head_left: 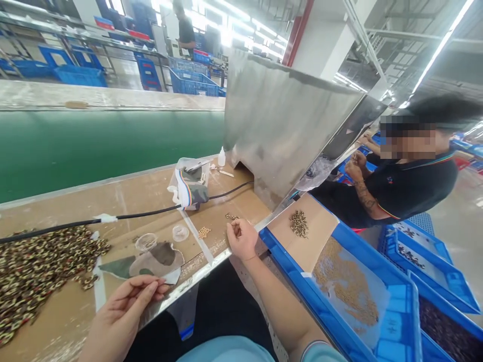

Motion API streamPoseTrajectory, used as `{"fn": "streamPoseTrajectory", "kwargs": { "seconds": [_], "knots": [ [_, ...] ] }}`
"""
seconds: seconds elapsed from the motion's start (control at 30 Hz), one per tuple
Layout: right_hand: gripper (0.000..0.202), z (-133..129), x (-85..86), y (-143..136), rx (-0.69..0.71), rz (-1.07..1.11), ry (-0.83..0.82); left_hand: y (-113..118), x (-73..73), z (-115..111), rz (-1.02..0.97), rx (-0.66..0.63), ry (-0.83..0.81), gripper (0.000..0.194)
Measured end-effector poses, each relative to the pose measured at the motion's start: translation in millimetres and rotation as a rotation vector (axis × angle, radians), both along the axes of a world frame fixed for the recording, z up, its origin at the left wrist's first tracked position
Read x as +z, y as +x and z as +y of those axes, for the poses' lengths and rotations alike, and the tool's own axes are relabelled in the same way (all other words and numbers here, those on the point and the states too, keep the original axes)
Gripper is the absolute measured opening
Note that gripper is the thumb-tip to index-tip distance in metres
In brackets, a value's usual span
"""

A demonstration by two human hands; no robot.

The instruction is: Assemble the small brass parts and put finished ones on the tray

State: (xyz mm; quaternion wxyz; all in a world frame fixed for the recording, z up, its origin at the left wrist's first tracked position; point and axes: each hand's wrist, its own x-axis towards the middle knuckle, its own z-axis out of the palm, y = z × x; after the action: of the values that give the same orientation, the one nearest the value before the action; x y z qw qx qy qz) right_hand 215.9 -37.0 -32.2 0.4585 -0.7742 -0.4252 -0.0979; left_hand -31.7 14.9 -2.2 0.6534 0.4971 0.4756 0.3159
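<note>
My left hand [132, 306] is low over the table's front edge, thumb and forefinger pinched together; anything between them is too small to make out. Just beyond it lies a camouflage cloth [156, 259]. My right hand [243, 239] rests at the table edge with curled fingers, their contents hidden. A few small metal parts [232, 216] lie right by its fingertips. To its left sits a little pile of golden beads [204, 232]. Two clear round plastic dishes, a larger dish [146, 242] and a smaller dish [180, 233], stand between the hands.
A big heap of small brown-and-cream parts [49, 271] covers the left. A black cable [147, 215] crosses the cardboard tabletop, passing a camouflage-wrapped container [190, 188]. A metal panel [287, 110] rises ahead. Right, a blue tray [409, 311] holds small pieces; a co-worker [407, 186] sits beyond.
</note>
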Motion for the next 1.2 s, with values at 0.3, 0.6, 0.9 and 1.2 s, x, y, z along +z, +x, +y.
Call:
{"fn": "streamPoseTrajectory", "kwargs": {
  "seconds": [0.3, 0.6, 0.9, 1.2],
  "knots": [
    [0.022, 0, -0.6, -1, 0.005, 0.0, -0.013, -4, -12.2, -2, 0.032, -0.005, 0.047, 0.038],
    [0.02, -2, 1.0, -1, 0.029, 0.006, -0.049, 1, 4.0, -3, 0.042, -0.01, 0.051, 0.044],
    [0.022, -1, 4.2, -4, 0.011, 0.03, -0.048, -2, 9.5, -10, 0.09, -0.047, 0.075, 0.048],
    [0.025, -1, 6.2, -2, 0.007, 0.039, -0.085, -1, 13.7, -8, 0.065, -0.081, 0.084, 0.047]
  ]
}}
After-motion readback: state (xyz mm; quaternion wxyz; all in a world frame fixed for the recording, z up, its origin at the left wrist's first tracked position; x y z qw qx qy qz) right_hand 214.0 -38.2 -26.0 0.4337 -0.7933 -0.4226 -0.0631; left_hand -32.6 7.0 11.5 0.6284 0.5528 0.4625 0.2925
